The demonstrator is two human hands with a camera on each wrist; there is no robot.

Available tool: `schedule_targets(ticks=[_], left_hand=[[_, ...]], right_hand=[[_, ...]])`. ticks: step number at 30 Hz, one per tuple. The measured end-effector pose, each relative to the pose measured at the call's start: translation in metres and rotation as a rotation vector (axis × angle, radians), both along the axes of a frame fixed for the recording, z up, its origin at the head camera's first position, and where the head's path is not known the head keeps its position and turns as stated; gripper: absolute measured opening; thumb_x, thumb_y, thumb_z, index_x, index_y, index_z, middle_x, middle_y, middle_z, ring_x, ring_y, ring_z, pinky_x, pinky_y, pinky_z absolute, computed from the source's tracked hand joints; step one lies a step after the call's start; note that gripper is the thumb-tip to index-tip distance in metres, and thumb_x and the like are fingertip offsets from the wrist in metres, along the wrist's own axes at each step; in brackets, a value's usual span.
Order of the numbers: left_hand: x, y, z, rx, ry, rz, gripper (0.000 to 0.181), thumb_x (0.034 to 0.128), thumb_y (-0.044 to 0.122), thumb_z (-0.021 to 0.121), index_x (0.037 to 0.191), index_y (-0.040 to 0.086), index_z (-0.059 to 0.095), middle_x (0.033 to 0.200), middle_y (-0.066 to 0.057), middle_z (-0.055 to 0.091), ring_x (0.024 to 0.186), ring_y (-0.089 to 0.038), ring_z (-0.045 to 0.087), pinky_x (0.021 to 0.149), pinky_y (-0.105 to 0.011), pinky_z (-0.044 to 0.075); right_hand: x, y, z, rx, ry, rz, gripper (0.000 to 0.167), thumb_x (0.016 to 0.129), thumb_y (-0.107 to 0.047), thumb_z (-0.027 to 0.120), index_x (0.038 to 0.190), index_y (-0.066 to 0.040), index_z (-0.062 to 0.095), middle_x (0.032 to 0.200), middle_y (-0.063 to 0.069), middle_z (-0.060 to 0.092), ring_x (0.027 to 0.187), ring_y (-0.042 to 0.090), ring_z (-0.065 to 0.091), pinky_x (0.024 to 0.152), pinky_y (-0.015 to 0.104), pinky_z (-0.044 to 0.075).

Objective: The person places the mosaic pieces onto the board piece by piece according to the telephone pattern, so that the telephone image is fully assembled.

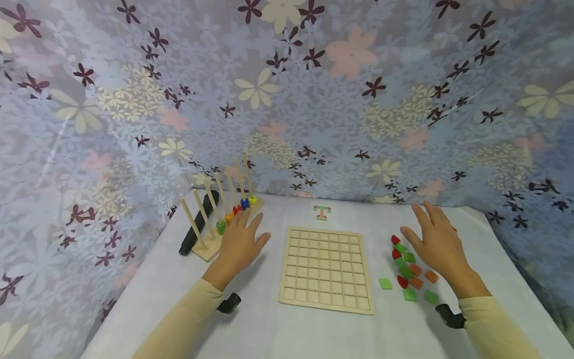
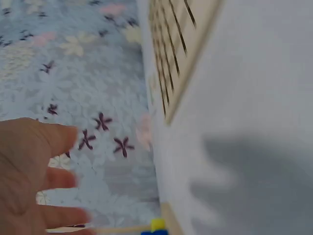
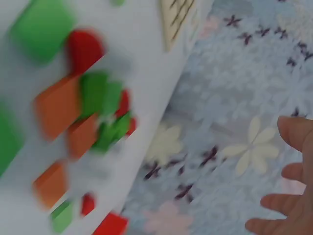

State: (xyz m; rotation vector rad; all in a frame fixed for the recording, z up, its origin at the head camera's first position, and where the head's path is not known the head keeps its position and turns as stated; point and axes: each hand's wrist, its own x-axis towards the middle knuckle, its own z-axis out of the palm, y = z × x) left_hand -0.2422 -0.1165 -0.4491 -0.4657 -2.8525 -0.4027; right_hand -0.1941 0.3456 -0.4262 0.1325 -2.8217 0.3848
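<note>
A square wooden grid board (image 1: 325, 269) with bare cells lies in the middle of the table. To its right is a loose group of green, orange and red tiles (image 1: 405, 271). My right hand (image 1: 437, 242) hovers beside and above these tiles, fingers spread, holding nothing. On the left, my left hand (image 1: 240, 244) is raised in front of a wooden peg stand (image 1: 207, 248), its fingers extended and nothing in them. Coloured beads (image 1: 221, 227) sit low on some pegs. Behind the board lies a small card (image 1: 322, 213) with a red, green and orange T-shaped pattern.
A black cylindrical object (image 1: 199, 224) lies behind the peg stand. One green tile (image 1: 385, 283) sits apart, near the board's right edge. Flowered cloth (image 1: 314, 99) hangs at the back and sides of the white table (image 1: 264, 329).
</note>
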Motion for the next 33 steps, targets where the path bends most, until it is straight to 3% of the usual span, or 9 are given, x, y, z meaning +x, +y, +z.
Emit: schedule_targets(ticks=[4, 7, 9, 13, 17, 22, 27, 33], left_hand=[[0.017, 0.0, -0.008, 0.246, -0.264, -0.051, 0.05, 0.098, 0.039, 0.067, 0.14, 0.011, 0.062, 0.133, -0.017, 0.066, 0.119, -0.034, 0.064, 0.092, -0.05, 0.057], [0.027, 0.002, -0.018, 0.444, -0.467, -0.096, 0.048, 0.0959, 0.033, 0.071, 0.137, 0.009, 0.064, 0.116, -0.012, 0.072, 0.1, -0.026, 0.069, 0.074, -0.039, 0.06], [0.032, 0.003, -0.026, 0.505, -0.54, -0.116, 0.047, 0.0945, 0.031, 0.072, 0.135, 0.008, 0.065, 0.109, -0.008, 0.072, 0.094, -0.02, 0.067, 0.067, -0.034, 0.057], [0.041, 0.006, -0.038, 0.491, -0.546, -0.122, 0.045, 0.0905, 0.028, 0.076, 0.129, 0.006, 0.068, 0.097, -0.002, 0.068, 0.087, -0.015, 0.061, 0.072, -0.034, 0.053], [0.044, 0.009, -0.044, 0.479, -0.539, -0.112, 0.043, 0.0888, 0.026, 0.077, 0.126, 0.006, 0.07, 0.092, 0.0, 0.065, 0.085, -0.015, 0.058, 0.075, -0.036, 0.051], [0.043, 0.011, -0.045, 0.516, -0.548, -0.124, 0.043, 0.0892, 0.026, 0.076, 0.127, 0.007, 0.069, 0.091, 0.0, 0.066, 0.085, -0.016, 0.058, 0.074, -0.035, 0.05], [0.044, 0.012, -0.048, 0.539, -0.573, -0.12, 0.049, 0.0897, 0.027, 0.075, 0.134, 0.008, 0.065, 0.092, 0.0, 0.066, 0.084, -0.016, 0.058, 0.074, -0.033, 0.049], [0.047, 0.015, -0.049, 0.539, -0.583, -0.138, 0.049, 0.0885, 0.023, 0.076, 0.133, 0.006, 0.065, 0.094, -0.001, 0.065, 0.085, -0.016, 0.058, 0.075, -0.034, 0.05]], right_hand=[[0.009, 0.024, -0.012, -0.145, -0.088, -0.012, 0.072, 0.104, -0.038, 0.059, 0.157, 0.001, 0.03, 0.156, 0.037, 0.029, 0.135, 0.061, 0.035, 0.095, 0.079, 0.037], [0.015, 0.042, -0.023, -0.308, -0.214, -0.029, 0.074, 0.104, -0.043, 0.057, 0.155, 0.004, 0.033, 0.149, 0.037, 0.039, 0.123, 0.057, 0.05, 0.091, 0.069, 0.049], [0.019, 0.052, -0.031, -0.417, -0.303, -0.042, 0.074, 0.105, -0.045, 0.055, 0.155, 0.004, 0.033, 0.146, 0.035, 0.044, 0.117, 0.051, 0.056, 0.087, 0.057, 0.057], [0.027, 0.07, -0.046, -0.56, -0.414, -0.062, 0.069, 0.106, -0.04, 0.052, 0.153, 0.007, 0.034, 0.14, 0.033, 0.048, 0.109, 0.036, 0.062, 0.079, 0.036, 0.059], [0.032, 0.087, -0.053, -0.499, -0.434, -0.096, 0.061, 0.106, -0.031, 0.055, 0.148, 0.009, 0.039, 0.131, 0.034, 0.053, 0.094, 0.027, 0.067, 0.072, 0.031, 0.059], [0.028, 0.099, -0.055, -0.341, -0.462, -0.105, 0.05, 0.1, -0.019, 0.062, 0.14, 0.008, 0.051, 0.123, 0.035, 0.057, 0.093, 0.032, 0.063, 0.071, 0.038, 0.059], [0.022, 0.105, -0.061, -0.287, -0.503, -0.069, 0.044, 0.096, -0.014, 0.065, 0.135, 0.006, 0.058, 0.122, 0.035, 0.057, 0.102, 0.043, 0.058, 0.078, 0.048, 0.058], [0.02, 0.11, -0.071, -0.209, -0.515, -0.042, 0.041, 0.094, -0.014, 0.07, 0.13, 0.005, 0.062, 0.116, 0.032, 0.06, 0.104, 0.047, 0.055, 0.085, 0.062, 0.053]])
